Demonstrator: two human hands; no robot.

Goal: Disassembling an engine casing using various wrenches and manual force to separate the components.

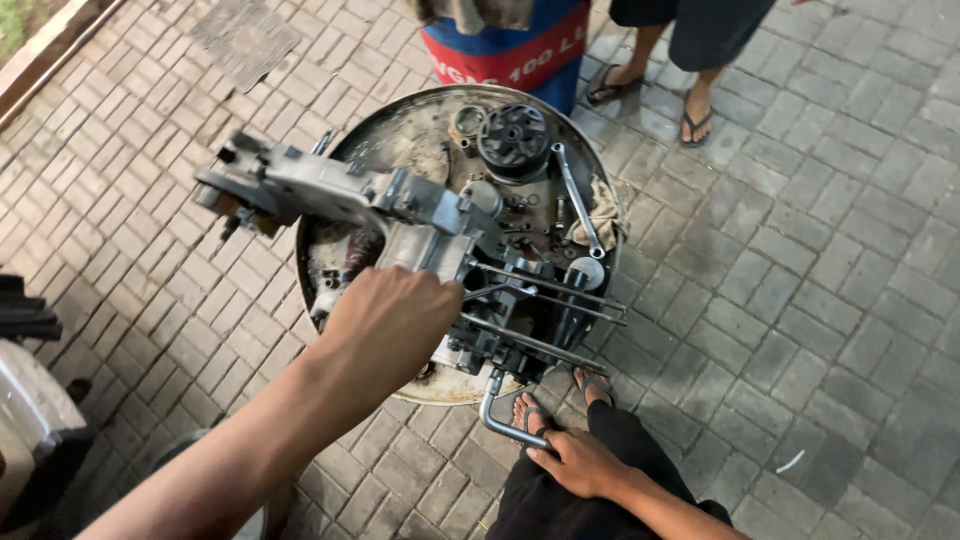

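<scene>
A grey motorcycle engine case [330, 190] with long studs [545, 300] lies across a round metal tray [400, 130]. My left hand [385, 320] reaches in from the lower left and grips the middle of the case from above. My right hand [580, 462] is low, near my knee in black trousers, closed around a bent metal tool handle [497, 415]. The handle's upper end meets the underside of the engine. My sandalled feet [560, 400] stand right at the tray's near rim.
On the tray lie a round black clutch part [513, 135], a long spanner [575, 195], a rag [605, 215] and small bolts. Behind stand a blue and red drum [520, 50] and another person's sandalled feet [690, 120]. Brick paving surrounds everything; a white object [25, 400] is at the left.
</scene>
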